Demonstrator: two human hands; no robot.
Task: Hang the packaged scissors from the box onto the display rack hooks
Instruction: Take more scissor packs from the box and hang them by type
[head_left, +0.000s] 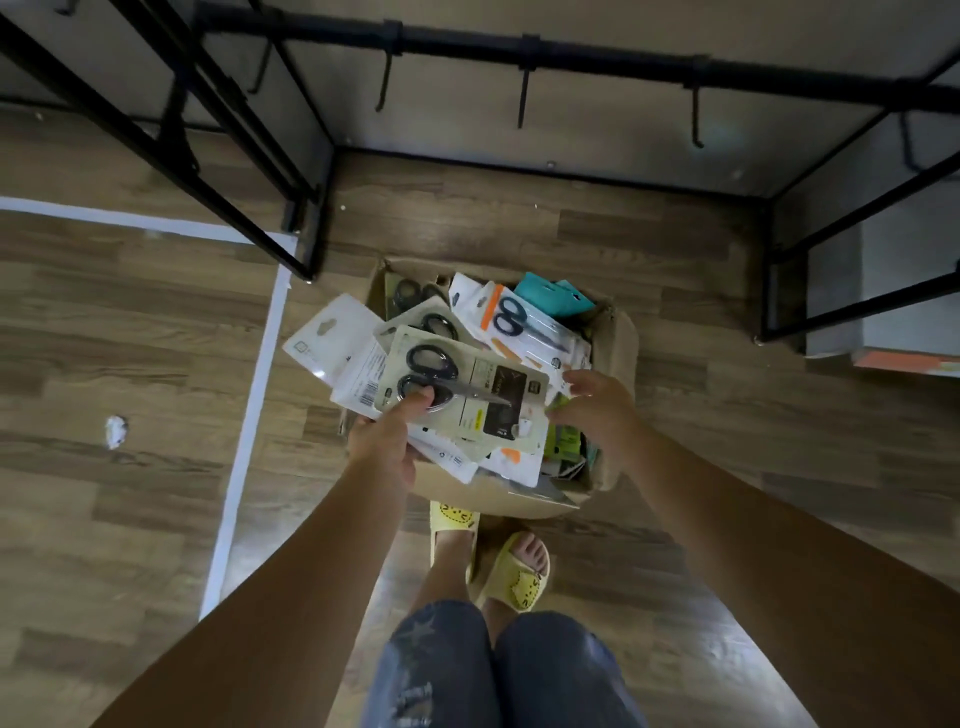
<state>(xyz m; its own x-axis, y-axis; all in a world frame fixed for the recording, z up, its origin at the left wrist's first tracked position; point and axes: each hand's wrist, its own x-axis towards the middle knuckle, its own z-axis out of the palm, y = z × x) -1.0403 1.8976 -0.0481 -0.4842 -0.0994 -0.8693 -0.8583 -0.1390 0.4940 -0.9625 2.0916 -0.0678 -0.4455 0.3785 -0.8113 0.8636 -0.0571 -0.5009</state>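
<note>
At the centre of the frame a cardboard box (615, 332) sits on the wood floor (130, 338), heaped with packaged scissors (524, 325). The left hand (387, 439) holds a fanned stack of scissor packs (462, 387) just above the box's left side — thumb pressed on the top pack's black handles, the other fingers hidden under the stack. The right hand (597, 402) hovers over the box's right half, fingers loosely spread, touching the stack's right edge or just short of it (hard to tell which). Along the top of the frame runs the black display rack (571, 57), its hooks (522, 98) bare. Yellow slippers (519, 577) stand below the box.
</note>
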